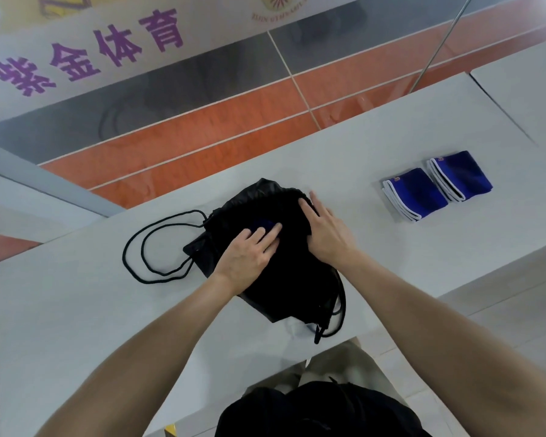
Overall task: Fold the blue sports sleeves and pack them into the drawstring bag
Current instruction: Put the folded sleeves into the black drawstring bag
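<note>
A black drawstring bag (284, 272) lies on the grey table (76, 310), its mouth turned away from me. My left hand (249, 250) rests at the bag's mouth, fingers on a folded blue sleeve (262, 223) that is mostly hidden inside. My right hand (325, 228) grips the bag's rim on the right side and holds the mouth apart. Two more folded blue sleeves with white edges lie side by side to the right, one (416, 193) nearer the bag and one (460, 175) farther off.
The bag's black cords (145, 247) loop out over the table to the left, and more cord (334, 320) trails at the bag's near end. The table's far edge borders an orange and grey tiled floor (202, 137). A second table surface (524, 89) adjoins at the upper right.
</note>
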`<state>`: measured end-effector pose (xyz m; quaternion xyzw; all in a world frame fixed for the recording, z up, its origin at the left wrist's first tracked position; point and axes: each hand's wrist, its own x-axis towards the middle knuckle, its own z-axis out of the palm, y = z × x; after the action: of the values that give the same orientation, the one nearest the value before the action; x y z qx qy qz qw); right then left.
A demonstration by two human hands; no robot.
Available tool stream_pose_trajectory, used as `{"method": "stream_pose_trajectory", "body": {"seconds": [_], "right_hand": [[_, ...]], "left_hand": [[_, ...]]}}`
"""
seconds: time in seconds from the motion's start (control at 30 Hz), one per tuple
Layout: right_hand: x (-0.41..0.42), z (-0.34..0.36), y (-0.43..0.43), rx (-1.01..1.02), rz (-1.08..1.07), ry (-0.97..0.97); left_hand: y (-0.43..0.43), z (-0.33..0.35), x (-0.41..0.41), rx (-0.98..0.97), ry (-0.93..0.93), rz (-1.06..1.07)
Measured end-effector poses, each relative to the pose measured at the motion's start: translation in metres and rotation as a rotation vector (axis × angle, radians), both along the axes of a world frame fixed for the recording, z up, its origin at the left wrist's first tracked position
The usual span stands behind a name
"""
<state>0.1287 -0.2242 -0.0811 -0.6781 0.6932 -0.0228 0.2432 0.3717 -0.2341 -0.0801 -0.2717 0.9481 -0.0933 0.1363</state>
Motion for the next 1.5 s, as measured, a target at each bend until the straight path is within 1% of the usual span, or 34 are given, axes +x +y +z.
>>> {"method": "stream_pose_trajectory", "body": {"seconds": [0.1, 0.17, 0.2, 0.27, 0.3, 0.37, 0.47, 0.53, 0.67, 0.77, 0.87, 0.97, 1.13, 1.3, 1.37, 1.5], "right_hand": [[0.004, 0.012, 0.020, -0.155, 0.000, 0.003], [0.009, 0.013, 0.044, -0.263, 0.117, -0.056], [0.011, 0.011, 0.056, -0.280, 0.201, -0.074], [0.011, 0.003, 0.074, -0.222, 0.355, -0.056], [0.010, 0.000, 0.078, -0.176, 0.394, -0.034], [0.005, -0.007, 0.076, -0.136, 0.394, 0.001], [-0.004, -0.011, 0.064, -0.159, 0.355, 0.041], [-0.010, -0.011, 0.056, -0.181, 0.334, 0.065], [-0.014, -0.004, 0.044, -0.168, 0.310, 0.094], [-0.015, -0.004, 0.044, -0.195, 0.363, 0.059], [-0.008, 0.000, 0.050, -0.236, 0.476, 0.014], [0.001, -0.001, 0.059, -0.209, 0.540, -0.013], [-0.004, -0.009, 0.065, -0.149, 0.536, 0.017], [-0.004, -0.007, 0.065, -0.143, 0.534, 0.030], [-0.004, -0.007, 0.065, -0.140, 0.532, 0.035], [-0.005, -0.006, 0.065, -0.128, 0.543, 0.042]], "left_hand": [[-0.011, 0.007, -0.013, 0.014, -0.071, -0.026], [-0.020, 0.012, -0.019, 0.046, -0.114, 0.025], [-0.024, 0.013, -0.019, 0.066, -0.124, 0.063], [-0.030, 0.017, -0.015, 0.096, -0.130, 0.152], [-0.032, 0.018, -0.011, 0.103, -0.134, 0.206], [-0.034, 0.019, 0.000, 0.123, -0.145, 0.319], [-0.031, 0.019, 0.012, 0.145, -0.162, 0.449], [-0.027, 0.020, 0.017, 0.133, -0.159, 0.492], [-0.015, 0.020, 0.025, 0.059, -0.203, 0.496], [-0.005, 0.016, 0.028, 0.117, -0.179, 0.533], [0.001, 0.014, 0.027, 0.180, -0.154, 0.490], [-0.001, 0.016, 0.022, 0.206, -0.170, 0.473], [-0.014, 0.026, 0.016, 0.241, -0.077, 0.539], [-0.018, 0.025, 0.025, 0.387, 0.046, 0.657], [-0.020, 0.026, 0.027, 0.406, 0.018, 0.639], [-0.022, 0.024, 0.022, 0.305, -0.133, 0.504]]}}
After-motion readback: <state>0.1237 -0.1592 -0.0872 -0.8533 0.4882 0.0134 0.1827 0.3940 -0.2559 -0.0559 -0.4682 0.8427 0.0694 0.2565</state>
